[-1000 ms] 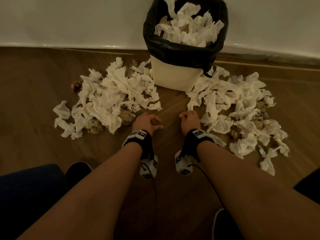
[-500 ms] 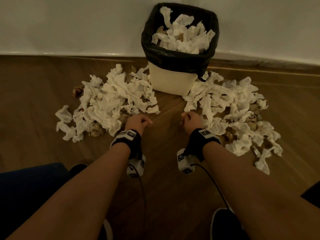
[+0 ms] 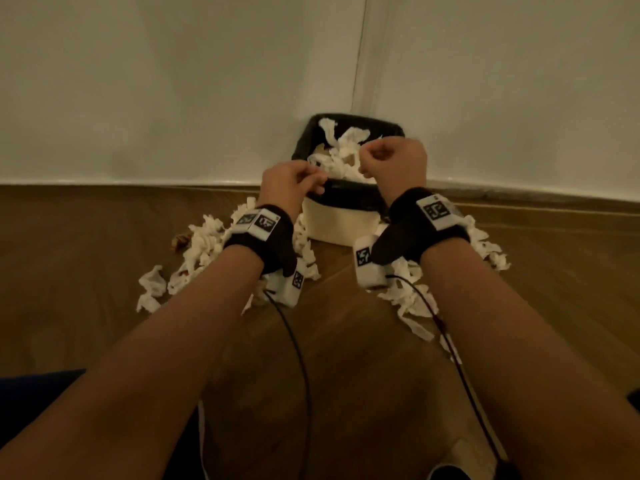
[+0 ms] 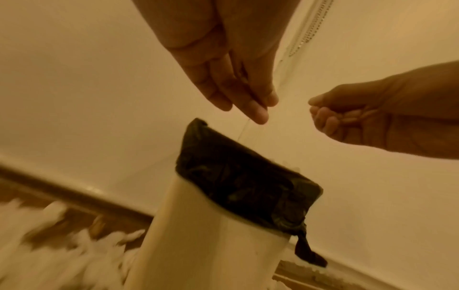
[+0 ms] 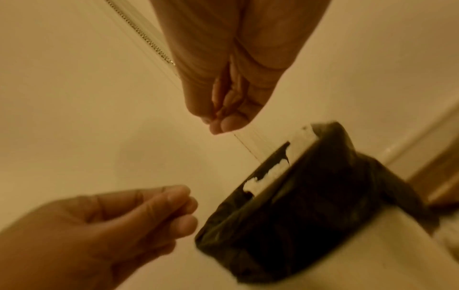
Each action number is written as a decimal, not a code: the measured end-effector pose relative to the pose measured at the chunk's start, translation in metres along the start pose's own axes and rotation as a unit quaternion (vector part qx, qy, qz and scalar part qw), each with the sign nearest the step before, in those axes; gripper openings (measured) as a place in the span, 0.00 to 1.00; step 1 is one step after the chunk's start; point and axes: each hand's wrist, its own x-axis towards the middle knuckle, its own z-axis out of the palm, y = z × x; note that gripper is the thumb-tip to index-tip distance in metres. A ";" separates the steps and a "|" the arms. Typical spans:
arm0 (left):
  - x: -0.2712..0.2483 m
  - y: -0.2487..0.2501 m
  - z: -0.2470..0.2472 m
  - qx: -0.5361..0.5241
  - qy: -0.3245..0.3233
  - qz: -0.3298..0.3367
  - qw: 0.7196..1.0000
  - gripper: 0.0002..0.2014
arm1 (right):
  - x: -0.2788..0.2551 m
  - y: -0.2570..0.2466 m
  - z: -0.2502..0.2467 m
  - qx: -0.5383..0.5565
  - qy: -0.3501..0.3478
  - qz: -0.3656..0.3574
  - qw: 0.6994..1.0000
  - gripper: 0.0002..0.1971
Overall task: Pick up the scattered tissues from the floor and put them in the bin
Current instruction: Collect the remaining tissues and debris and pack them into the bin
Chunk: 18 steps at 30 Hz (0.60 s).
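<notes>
A cream bin (image 3: 341,221) with a black liner stands against the wall, heaped with white tissues (image 3: 343,157). Crumpled tissues lie on the floor in a pile left of it (image 3: 204,244) and another to its right (image 3: 412,299). My left hand (image 3: 301,181) hovers over the bin's front rim with relaxed fingers and holds nothing; in the left wrist view this hand (image 4: 238,96) points its fingers down above the bin (image 4: 198,225). My right hand (image 3: 391,161) is above the bin's right side, curled into a fist. No tissue shows in that fist (image 5: 228,111) in the right wrist view.
White walls meet in a corner seam (image 3: 358,64) right behind the bin. A brown wad (image 3: 180,240) lies at the left pile's far edge. Cables (image 3: 294,341) hang from both wrist cameras. A dark shoe (image 3: 450,474) sits at the bottom right, a blue-clad leg (image 3: 34,393) at the bottom left.
Both hands rose from the floor between the piles up to the bin's opening. The head view tilted upward, so more wall shows.
</notes>
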 end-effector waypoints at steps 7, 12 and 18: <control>0.050 0.023 0.015 0.251 -0.015 -0.007 0.968 0.14 | 0.040 0.011 -0.010 -0.223 -0.063 0.021 0.973 0.12; 0.065 0.013 0.023 0.377 -0.016 0.013 0.926 0.14 | 0.040 0.035 -0.001 -0.261 -0.092 0.054 0.959 0.13; 0.068 0.000 0.024 0.388 -0.037 0.000 0.921 0.09 | 0.041 0.047 0.004 -0.338 -0.052 0.025 0.939 0.11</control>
